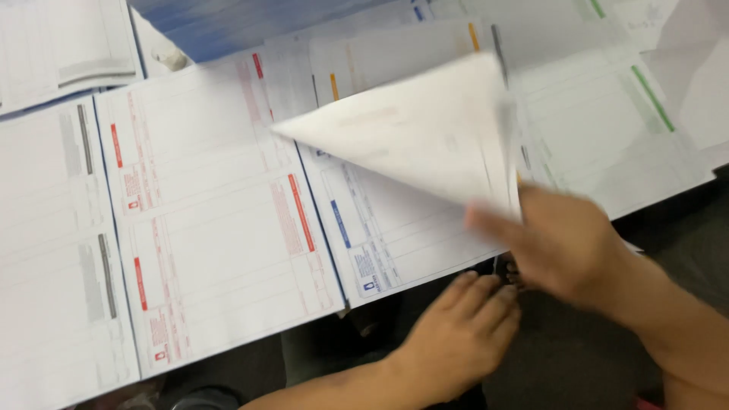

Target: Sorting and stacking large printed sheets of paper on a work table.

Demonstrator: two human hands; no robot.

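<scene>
The right hand [566, 247] has its grip closed on the near corner of a white paper sheet [425, 133], pinching it between thumb and fingers. The sheet is lifted off the stacks below and fans up and away from that grip to the left, its far corner pointing toward the red-marked forms. It is blurred (as is the hand itself), so its print cannot be made out.

The left hand [459, 334] lies just below and to the left of the right hand, palm down with fingers together and stretched forward. Its grip is open and holds nothing. Its fingertips [486, 287] reach the near edge of a white printed form with blue markings [380, 235], which lies flat directly under the lifted sheet; whether they press on it cannot be told.

Left of that form lies a stack of white forms with red bars [220, 220], and further left another with grey bars [53, 250]. Beyond the right grip, a form with a green stripe [607, 121] lies flat, and forms with orange marks [395, 57] lie behind the raised sheet. All rest side by side, edges overlapping, on a dark table [577, 364].
</scene>
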